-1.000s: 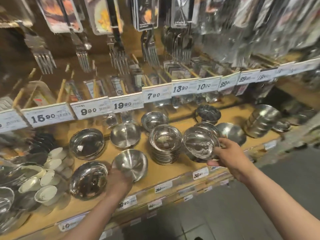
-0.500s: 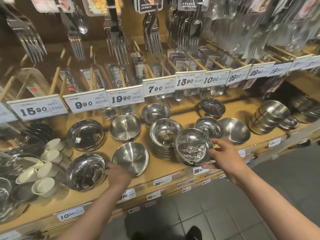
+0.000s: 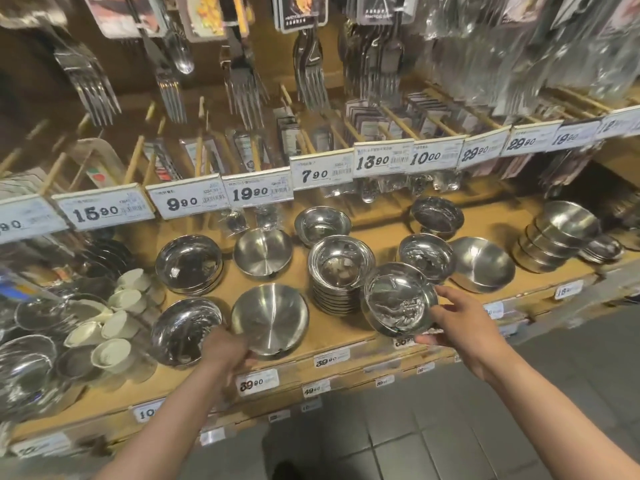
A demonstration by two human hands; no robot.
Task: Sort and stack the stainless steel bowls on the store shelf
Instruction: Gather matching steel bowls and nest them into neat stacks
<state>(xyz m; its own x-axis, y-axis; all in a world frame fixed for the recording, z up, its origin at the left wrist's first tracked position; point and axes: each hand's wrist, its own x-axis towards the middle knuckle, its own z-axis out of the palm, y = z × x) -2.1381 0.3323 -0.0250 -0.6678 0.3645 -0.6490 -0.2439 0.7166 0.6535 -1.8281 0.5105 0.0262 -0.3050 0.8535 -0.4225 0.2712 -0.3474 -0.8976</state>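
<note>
Steel gleams across the wooden shelf (image 3: 346, 341): round bowls, some mirror-polished, some brushed to a dull satin. The person's right hand (image 3: 460, 323) pinches a shallow polished bowl (image 3: 400, 299) by its rim, thumb below and fingers above, holding it tilted just over the shelf's front edge, beside a stack of bowls (image 3: 339, 271) of the same wide-lipped shape. The left hand (image 3: 225, 351) grips the near rim of a larger brushed bowl (image 3: 270, 320) that sits on the shelf; its fingertips are hidden under the rim. Just to the left lies a shiny shallow dish (image 3: 187, 327), tilted, its lower part hidden by the hand. Farther right, a satin bowl (image 3: 485, 263) and a leaning stack of deeper bowls (image 3: 557, 237) stand well apart from the hands. White ceramic cups (image 3: 114, 323) lie heaped at the left among glass pieces too blurred to make out. Paper price tags (image 3: 311, 174) line the rail above, and packaged forks (image 3: 242, 91) hang higher, their cards cut off by the top edge.
</note>
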